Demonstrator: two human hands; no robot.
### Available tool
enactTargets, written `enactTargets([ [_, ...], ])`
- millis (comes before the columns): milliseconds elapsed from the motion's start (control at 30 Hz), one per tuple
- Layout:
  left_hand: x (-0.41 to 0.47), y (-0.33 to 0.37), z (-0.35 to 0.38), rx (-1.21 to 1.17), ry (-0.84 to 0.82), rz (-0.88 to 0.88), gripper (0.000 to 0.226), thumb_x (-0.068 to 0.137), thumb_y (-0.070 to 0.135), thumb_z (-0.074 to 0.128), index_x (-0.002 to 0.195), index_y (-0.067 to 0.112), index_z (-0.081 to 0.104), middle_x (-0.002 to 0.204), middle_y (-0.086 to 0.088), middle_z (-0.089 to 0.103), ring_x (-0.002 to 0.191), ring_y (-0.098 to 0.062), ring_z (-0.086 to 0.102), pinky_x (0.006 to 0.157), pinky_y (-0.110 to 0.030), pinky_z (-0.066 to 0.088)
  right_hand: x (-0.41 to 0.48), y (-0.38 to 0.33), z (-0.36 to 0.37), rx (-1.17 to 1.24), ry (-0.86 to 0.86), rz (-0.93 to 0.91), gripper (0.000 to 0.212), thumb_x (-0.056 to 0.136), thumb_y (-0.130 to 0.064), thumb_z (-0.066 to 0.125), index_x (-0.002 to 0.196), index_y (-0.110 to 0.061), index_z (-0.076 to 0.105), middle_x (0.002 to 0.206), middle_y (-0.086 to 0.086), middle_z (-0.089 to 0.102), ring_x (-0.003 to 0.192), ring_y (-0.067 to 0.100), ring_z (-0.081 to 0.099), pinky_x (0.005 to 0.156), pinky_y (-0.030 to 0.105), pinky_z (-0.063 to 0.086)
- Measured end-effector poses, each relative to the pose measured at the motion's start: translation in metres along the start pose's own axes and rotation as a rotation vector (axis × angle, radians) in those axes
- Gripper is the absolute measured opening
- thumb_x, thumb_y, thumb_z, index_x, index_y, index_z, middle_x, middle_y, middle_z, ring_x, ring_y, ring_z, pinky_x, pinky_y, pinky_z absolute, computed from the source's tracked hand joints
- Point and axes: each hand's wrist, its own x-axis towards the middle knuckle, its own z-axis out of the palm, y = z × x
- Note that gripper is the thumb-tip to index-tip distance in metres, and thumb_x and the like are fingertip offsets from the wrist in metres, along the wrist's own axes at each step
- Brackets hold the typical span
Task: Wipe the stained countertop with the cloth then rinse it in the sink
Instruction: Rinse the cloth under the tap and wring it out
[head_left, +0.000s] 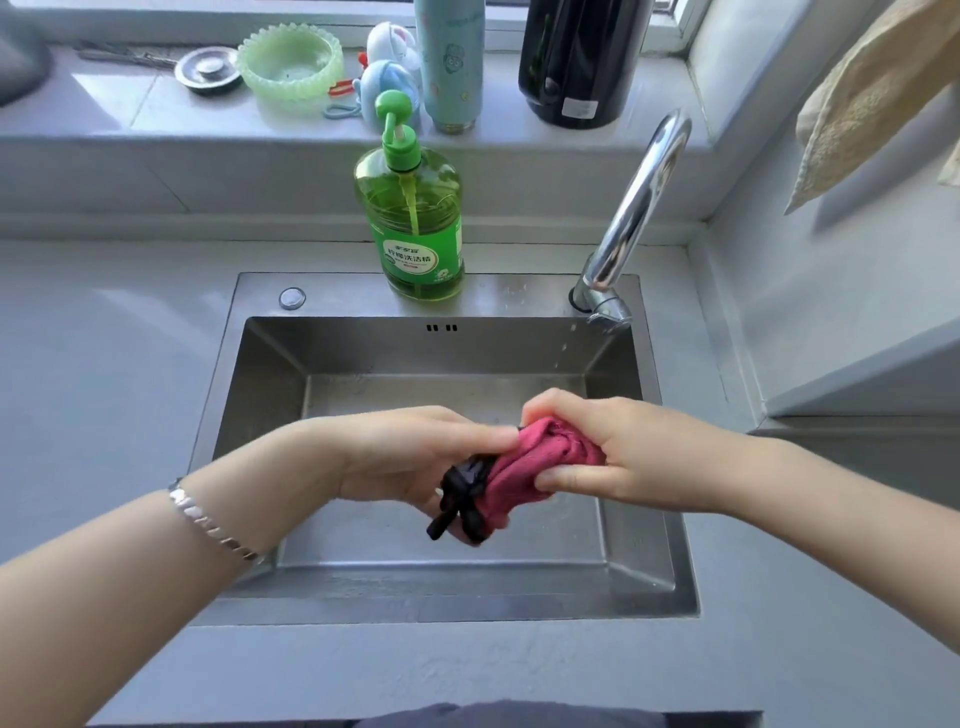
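View from my own head, looking down at a steel sink (270, 395) set into a grey bench (104, 364). Both my hands are over the middle of the basin, holding a bunched red cloth (524, 467) with a black edge between them. My left hand (415, 457) is curled round the near, black-trimmed end. My right hand (649, 452) pinches the far red end between thumb and fingers. The cloth is held up in the air, clear of the sink floor.

This looks like the rinsing half of the job, at the point of squeezing or wringing the cloth. The tap (639, 208) stands at the far right corner, its spout well to the right of the cloth. Only a few loose drops fall from it, not a stream. To rinse again, I would need to free one hand for the tap and bring the cloth under the spout. Otherwise the call is to twist the two ends against each other over the basin.

A green bottle of washing-up liquid (410, 218) stands on the far rim of the sink.

Hard to tell: no stain shows on the bench in view, so I cannot judge whether the wiping is finished. My left fingertips are hidden under the cloth, and how wet the cloth is I cannot make out
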Motion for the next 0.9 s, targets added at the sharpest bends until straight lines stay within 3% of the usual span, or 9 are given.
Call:
enactTargets([
  [100, 0.001, 0.004, 0.007, 0.063, -0.162, -0.083, 0.035, 0.078, 0.036, 0.067, 0.101, 0.011, 0.060, 0.094, -0.007, 0.068, 0.077, -0.015, 0.067, 0.071, -0.034, 0.059, 0.003, 0.002, -0.002, -0.122, 0.060, -0.157, 0.031, 0.083, -0.042, 0.057, 0.109, -0.027, 0.050, 0.110, -0.006, 0.055, 0.091, 0.006, 0.050, 0.073, 0.015, 0.037],
  [167, 0.004, 0.002, 0.011, -0.002, -0.211, -0.126, 0.046, 0.065, 0.038, 0.074, 0.096, 0.010, 0.055, 0.079, -0.002, 0.070, 0.068, -0.010, 0.064, 0.065, -0.030, 0.058, 0.005, 0.004, 0.001, -0.219, 0.114, -0.265, 0.031, 0.084, -0.038, 0.050, 0.108, -0.019, 0.054, 0.119, 0.001, 0.054, 0.095, 0.010, 0.052, 0.080, 0.015, 0.037],
  [267, 0.006, -0.001, 0.014, -0.058, -0.236, -0.177, 0.025, 0.080, 0.028, 0.066, 0.094, 0.010, 0.054, 0.058, 0.006, 0.060, 0.056, -0.005, 0.056, 0.055, -0.020, 0.055, 0.004, 0.006, 0.009, -0.398, 0.119, -0.368, 0.037, 0.086, -0.026, 0.036, 0.117, -0.011, 0.050, 0.109, 0.009, 0.061, 0.092, 0.026, 0.057, 0.085, 0.032, 0.048],
  [367, 0.007, -0.005, 0.021, -0.065, -0.267, -0.235, 0.013, 0.089, 0.022, 0.048, 0.087, 0.011, 0.056, 0.057, 0.006, 0.062, 0.053, -0.003, 0.055, 0.047, -0.014, 0.048, 0.001, -0.002, 0.018, -0.360, 0.003, -0.321, 0.055, 0.080, -0.025, 0.024, 0.132, -0.014, 0.036, 0.109, 0.010, 0.054, 0.096, 0.028, 0.048, 0.089, 0.035, 0.042],
  [500, 0.007, -0.011, 0.027, -0.053, -0.242, -0.304, 0.007, 0.093, 0.013, 0.046, 0.090, 0.011, 0.051, 0.063, 0.000, 0.070, 0.048, -0.003, 0.059, 0.041, -0.013, 0.044, -0.003, -0.013, 0.028, -0.347, 0.000, -0.337, 0.050, 0.070, -0.027, 0.042, 0.117, -0.013, 0.047, 0.091, 0.008, 0.058, 0.081, 0.028, 0.053, 0.074, 0.038, 0.047],
  [633, 0.001, -0.003, 0.024, 0.041, -0.120, -0.327, 0.019, 0.089, 0.015, 0.054, 0.070, 0.013, 0.051, 0.047, 0.006, 0.055, 0.036, -0.001, 0.042, 0.032, -0.011, 0.031, 0.000, -0.012, 0.029, -0.385, -0.018, -0.195, 0.032, 0.066, -0.022, 0.058, 0.096, -0.014, 0.053, 0.085, 0.002, 0.064, 0.074, 0.025, 0.062, 0.062, 0.032, 0.051],
  [733, -0.001, 0.007, 0.025, 0.325, 0.081, -0.222, 0.030, 0.084, 0.022, 0.062, 0.057, 0.017, 0.049, 0.043, 0.008, 0.048, 0.034, -0.006, 0.036, 0.034, -0.014, 0.026, 0.011, -0.002, 0.028, -0.501, 0.193, -0.135, 0.022, 0.056, -0.020, 0.068, 0.065, -0.013, 0.049, 0.054, 0.004, 0.062, 0.044, 0.027, 0.058, 0.038, 0.020, 0.028],
  [833, 0.005, 0.013, 0.026, 0.858, 0.350, 0.013, 0.027, 0.082, 0.030, 0.060, 0.064, 0.014, 0.048, 0.046, 0.005, 0.045, 0.038, -0.012, 0.039, 0.036, -0.015, 0.031, 0.019, -0.002, 0.022, -0.405, 0.221, 0.047, 0.029, 0.074, -0.023, 0.060, 0.063, -0.016, 0.035, 0.073, 0.016, 0.065, 0.068, 0.036, 0.061, 0.045, 0.025, 0.021],
  [900, 0.009, 0.013, 0.025, 1.020, 0.433, 0.134, 0.030, 0.083, 0.030, 0.056, 0.061, 0.017, 0.039, 0.051, 0.004, 0.041, 0.044, -0.017, 0.038, 0.039, -0.021, 0.031, 0.019, 0.002, 0.020, -0.330, 0.239, 0.111, 0.036, 0.076, -0.027, 0.054, 0.054, -0.019, 0.026, 0.075, 0.016, 0.064, 0.072, 0.037, 0.057, 0.048, 0.027, 0.025],
])
